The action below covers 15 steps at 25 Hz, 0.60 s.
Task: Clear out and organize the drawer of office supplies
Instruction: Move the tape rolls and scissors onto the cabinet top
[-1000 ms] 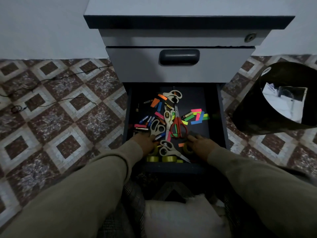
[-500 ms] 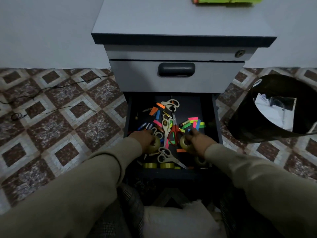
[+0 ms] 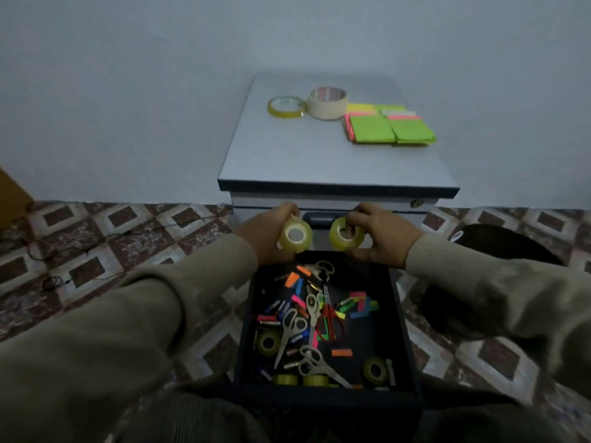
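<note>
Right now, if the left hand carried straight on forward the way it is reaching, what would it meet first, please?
Probably the cabinet front: the left hand, gripping a tape roll, is raised above the open drawer and looks close to the closed drawer's handle. Depth is unclear; slightly higher, it might clear the cabinet top.

Patterned brown and white floor tiles [image 3: 96,251] either side of the cabinet. Thin black cable [image 3: 105,233] trailing across the tiles at left. Dark round bin [image 3: 499,251] on the floor at right. Plain pale wall [image 3: 128,91] behind. Brown edge [image 3: 12,193] at far left, unidentifiable.
</note>
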Motion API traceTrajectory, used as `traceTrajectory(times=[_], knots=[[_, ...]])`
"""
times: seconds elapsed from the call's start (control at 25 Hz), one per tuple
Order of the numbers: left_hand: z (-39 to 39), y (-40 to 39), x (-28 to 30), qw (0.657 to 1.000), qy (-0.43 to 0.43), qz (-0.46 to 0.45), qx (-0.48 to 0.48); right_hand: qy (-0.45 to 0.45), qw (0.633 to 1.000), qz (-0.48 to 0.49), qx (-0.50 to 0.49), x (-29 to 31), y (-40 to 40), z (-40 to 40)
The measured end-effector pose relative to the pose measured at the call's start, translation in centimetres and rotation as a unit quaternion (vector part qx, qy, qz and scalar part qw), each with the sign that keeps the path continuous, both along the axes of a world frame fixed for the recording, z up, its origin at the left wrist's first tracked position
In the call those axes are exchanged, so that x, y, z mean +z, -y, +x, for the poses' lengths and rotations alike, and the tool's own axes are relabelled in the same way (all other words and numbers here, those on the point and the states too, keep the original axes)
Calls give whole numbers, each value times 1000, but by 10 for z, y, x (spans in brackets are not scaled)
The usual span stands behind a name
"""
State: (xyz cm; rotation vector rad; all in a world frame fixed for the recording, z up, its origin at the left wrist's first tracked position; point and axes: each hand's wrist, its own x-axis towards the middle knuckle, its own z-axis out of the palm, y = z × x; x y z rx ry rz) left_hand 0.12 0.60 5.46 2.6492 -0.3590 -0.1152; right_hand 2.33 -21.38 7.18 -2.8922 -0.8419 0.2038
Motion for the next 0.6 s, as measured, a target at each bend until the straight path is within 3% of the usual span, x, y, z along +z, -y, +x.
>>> traceTrajectory(times=[0.2, 0.6], knots=[[33, -8, 50, 999, 36, -19, 22, 43, 992, 114, -35, 46, -9, 36], [125, -23, 89, 993, 73, -15, 93, 63, 991, 51, -102, 64, -45, 162]])
